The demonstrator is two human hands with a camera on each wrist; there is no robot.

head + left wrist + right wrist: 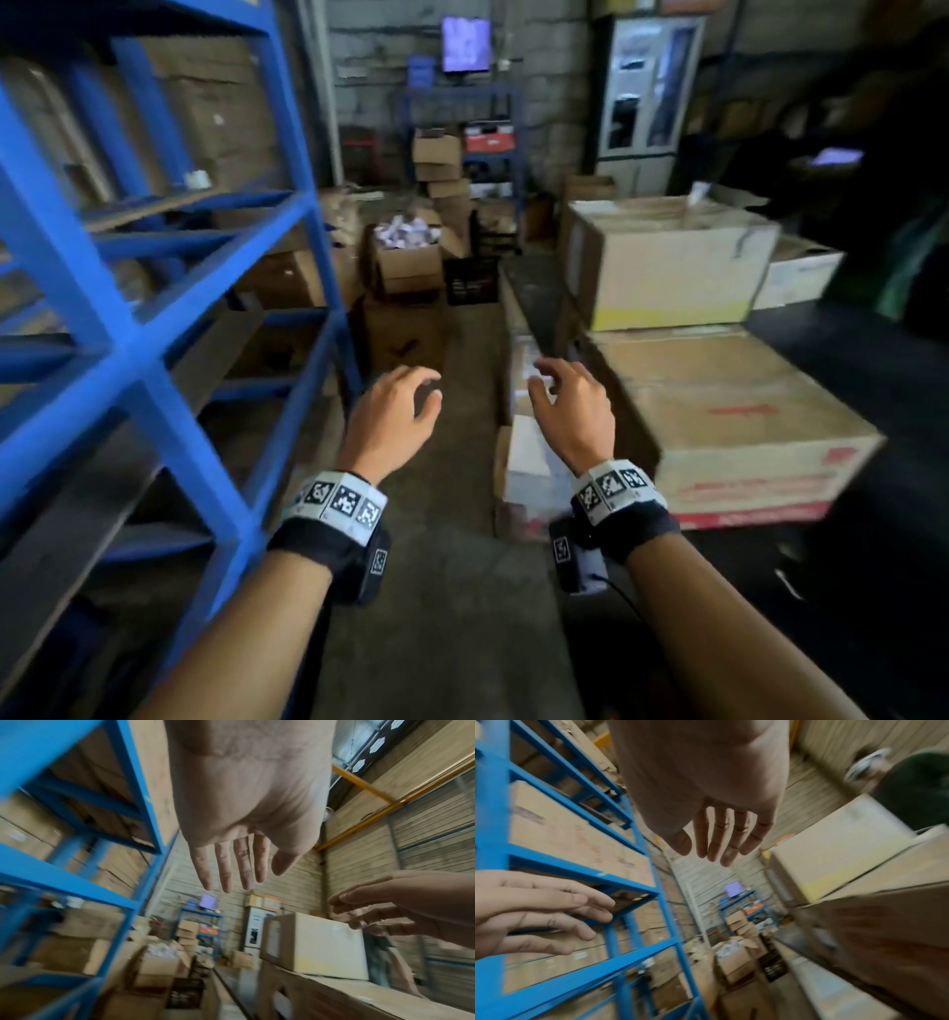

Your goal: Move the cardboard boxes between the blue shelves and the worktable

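Observation:
Blue metal shelves (pixel 154 329) stand on my left, with cardboard boxes (pixel 577 837) on their upper levels. To my right, on the dark worktable (pixel 847 349), lies a wide flat cardboard box (pixel 719 411) with red print, and a taller pale box (pixel 672 262) sits beyond it. My left hand (pixel 405 406) and right hand (pixel 565 401) hover empty over the aisle floor, fingers loosely spread. The right hand is close to the flat box's left edge. Neither hand touches a box.
Open cartons (pixel 411 257), one filled with white scraps, and a black crate (pixel 471 280) block the far end of the aisle. A small blue rack (pixel 462 133) with a monitor (pixel 466 43) stands at the back wall. Boxes sit under the table's edge (pixel 529 462).

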